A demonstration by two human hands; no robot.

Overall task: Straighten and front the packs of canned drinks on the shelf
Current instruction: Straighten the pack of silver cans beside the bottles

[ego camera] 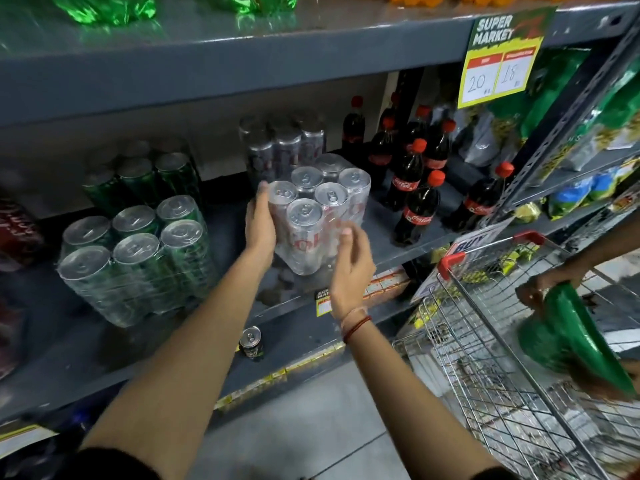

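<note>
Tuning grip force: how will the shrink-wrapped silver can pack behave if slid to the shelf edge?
Silver can pack: six cans, probably heavy for its size. Glossy film looks slippery under the left hand. It sits turned on the shelf, so a one-sided push likely rotates it, not tips it.

Where things sit around the silver pack

The silver pack (318,209) stands on my shelf (398,220) between my left hand (259,223) and right hand (349,265); the green pack (138,258) is left of it, cola bottles (419,202) right, another pack (284,147) behind, a cart (512,358) further right.
</note>
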